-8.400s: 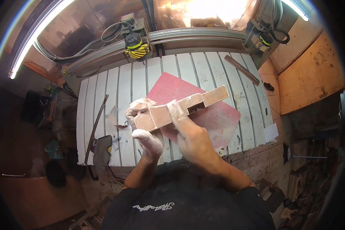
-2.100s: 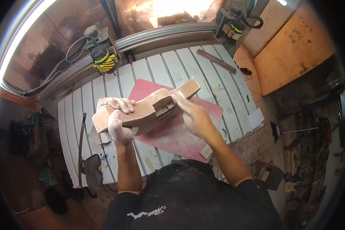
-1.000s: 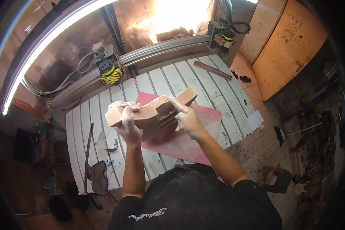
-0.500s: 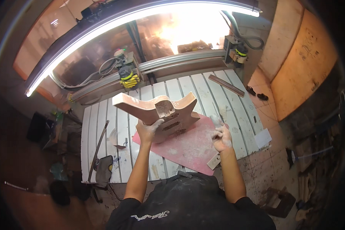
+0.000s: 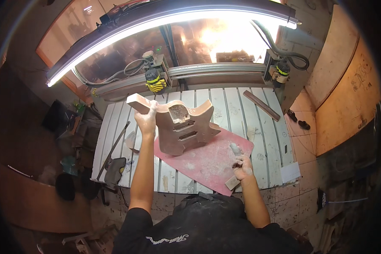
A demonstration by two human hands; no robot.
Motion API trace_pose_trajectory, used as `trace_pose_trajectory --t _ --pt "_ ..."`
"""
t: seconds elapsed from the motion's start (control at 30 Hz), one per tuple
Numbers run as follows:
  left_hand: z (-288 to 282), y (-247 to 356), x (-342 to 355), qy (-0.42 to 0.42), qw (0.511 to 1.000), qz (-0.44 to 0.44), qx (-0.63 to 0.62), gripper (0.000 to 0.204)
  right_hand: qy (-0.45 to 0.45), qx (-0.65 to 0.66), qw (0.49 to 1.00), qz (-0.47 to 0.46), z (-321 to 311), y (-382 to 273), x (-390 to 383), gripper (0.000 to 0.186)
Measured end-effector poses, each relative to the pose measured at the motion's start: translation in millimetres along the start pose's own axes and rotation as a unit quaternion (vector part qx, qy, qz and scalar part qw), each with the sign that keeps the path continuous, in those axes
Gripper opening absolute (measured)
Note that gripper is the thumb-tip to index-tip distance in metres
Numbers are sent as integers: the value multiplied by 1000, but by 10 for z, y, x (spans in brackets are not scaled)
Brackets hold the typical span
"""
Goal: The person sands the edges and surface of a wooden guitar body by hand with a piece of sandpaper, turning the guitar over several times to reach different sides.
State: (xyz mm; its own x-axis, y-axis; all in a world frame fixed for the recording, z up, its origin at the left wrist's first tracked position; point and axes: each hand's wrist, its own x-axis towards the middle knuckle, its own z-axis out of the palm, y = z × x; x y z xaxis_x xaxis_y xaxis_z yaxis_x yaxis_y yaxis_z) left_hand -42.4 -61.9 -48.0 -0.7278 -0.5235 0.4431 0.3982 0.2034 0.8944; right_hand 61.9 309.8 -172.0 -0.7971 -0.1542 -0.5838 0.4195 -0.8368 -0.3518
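A pale wooden electric guitar body point(image 5: 169, 135) with cut-out cavities stands tilted up over a pink dusty mat point(image 5: 199, 169). My left hand point(image 5: 146, 120) is closed around its upper left edge. Over the right side of the mat is my right hand point(image 5: 242, 166), apart from the guitar body. Its fingers are curled and whitened with dust; a greyish-white shape sticks up from them, and whether it is a dusty finger or a held piece I cannot tell. Just below that hand a small beige block point(image 5: 232, 183) lies at the mat's edge.
Under the mat is a white slatted table point(image 5: 110, 135). A dark wooden strip point(image 5: 261, 106) lies at its far right, and a white sheet point(image 5: 290, 172) at the right edge. Clamp-like tools point(image 5: 114, 169) occupy the left side. Behind runs a metal rail point(image 5: 216, 70) with machine heads.
My left hand has shifted up to the guitar body's upper left edge, and the body has turned to show more of its cavities. My right hand is slightly lower, its fingers still curled.
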Motion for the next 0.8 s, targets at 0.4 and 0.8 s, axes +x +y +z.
trace_pose_trajectory --t 0.4,0.8 --pt "460 106 -514 169 984 -14 -59 63 15 -23 998 61 -375 -149 524 43" --pt "-429 -82 -1313 22 972 -56 -229 43 -69 -140 967 201 -517 302 827 39"
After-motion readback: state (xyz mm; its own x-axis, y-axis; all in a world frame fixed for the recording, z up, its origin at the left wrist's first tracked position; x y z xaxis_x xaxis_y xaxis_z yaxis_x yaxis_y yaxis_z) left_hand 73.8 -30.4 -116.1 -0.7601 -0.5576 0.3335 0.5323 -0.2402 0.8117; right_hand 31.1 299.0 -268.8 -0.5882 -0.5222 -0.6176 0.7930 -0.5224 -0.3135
